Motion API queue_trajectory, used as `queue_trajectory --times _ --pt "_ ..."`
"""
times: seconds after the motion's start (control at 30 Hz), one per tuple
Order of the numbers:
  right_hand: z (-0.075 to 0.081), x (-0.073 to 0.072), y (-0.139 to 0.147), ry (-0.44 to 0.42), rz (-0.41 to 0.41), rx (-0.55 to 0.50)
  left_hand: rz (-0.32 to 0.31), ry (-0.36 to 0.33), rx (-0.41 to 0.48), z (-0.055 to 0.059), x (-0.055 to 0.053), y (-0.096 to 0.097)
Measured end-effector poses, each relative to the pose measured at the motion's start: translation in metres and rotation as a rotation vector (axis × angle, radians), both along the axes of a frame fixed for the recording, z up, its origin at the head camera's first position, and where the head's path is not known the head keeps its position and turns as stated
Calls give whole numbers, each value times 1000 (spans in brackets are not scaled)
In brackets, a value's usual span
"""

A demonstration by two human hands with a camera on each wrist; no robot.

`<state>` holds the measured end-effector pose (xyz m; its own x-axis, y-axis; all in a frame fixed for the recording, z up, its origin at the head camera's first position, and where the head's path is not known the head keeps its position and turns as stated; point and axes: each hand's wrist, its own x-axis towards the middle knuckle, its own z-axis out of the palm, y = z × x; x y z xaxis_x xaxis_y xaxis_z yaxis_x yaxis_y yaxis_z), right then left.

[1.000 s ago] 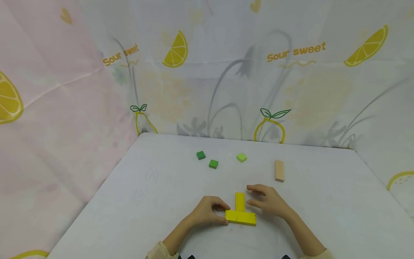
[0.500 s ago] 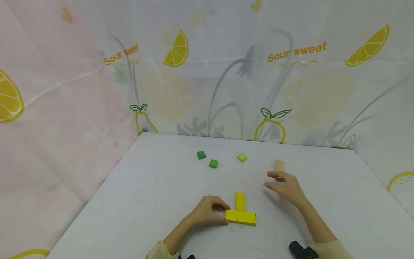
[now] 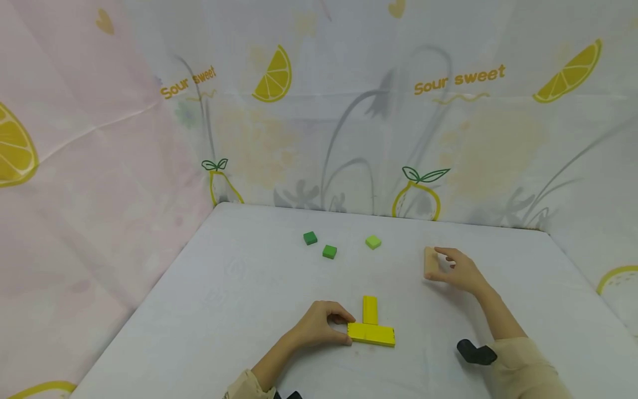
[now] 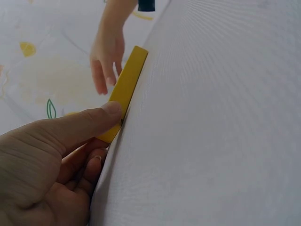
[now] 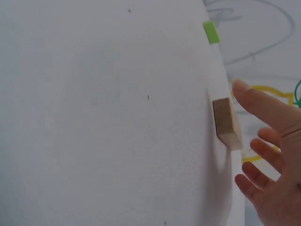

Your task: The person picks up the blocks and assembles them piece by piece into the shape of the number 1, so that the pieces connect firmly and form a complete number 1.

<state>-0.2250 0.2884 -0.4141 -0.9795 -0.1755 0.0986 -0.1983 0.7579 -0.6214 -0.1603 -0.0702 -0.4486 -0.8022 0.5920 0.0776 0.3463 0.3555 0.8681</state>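
A long yellow block lies crosswise near the front of the table, its left end pinched between the thumb and fingers of my left hand. Behind its middle another yellow block points away, and the two form an upside-down T. In the left wrist view my thumb presses along the side of the long yellow block. Farther back on the right, my right hand is spread around a plain wooden block. The right wrist view shows the wooden block between the thumb and the parted fingers.
Two dark green blocks and a light green block lie toward the back of the white table. A patterned cloth hangs behind it. A black device sits at the right wrist.
My right hand has moved from beside the yellow blocks back and to the right, to the wooden block. The left hand stays at the long yellow block.
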Motion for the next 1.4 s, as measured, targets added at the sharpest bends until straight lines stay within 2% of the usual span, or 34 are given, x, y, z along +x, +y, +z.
queue_trajectory --times 0.27,0.5,0.67,0.9,1.4 --pt "-2 -11 9 -53 29 12 2 -7 0 0 1 0" --pt "1 -18 12 -112 49 14 0 -13 7 -2 0 0" --pt "4 -23 14 -122 64 18 2 -11 10 -2 0 -1" --pt "2 -26 16 -165 77 9 3 -20 14 -2 0 0" --pt "3 -31 18 -198 111 46 4 -25 20 -2 0 0"
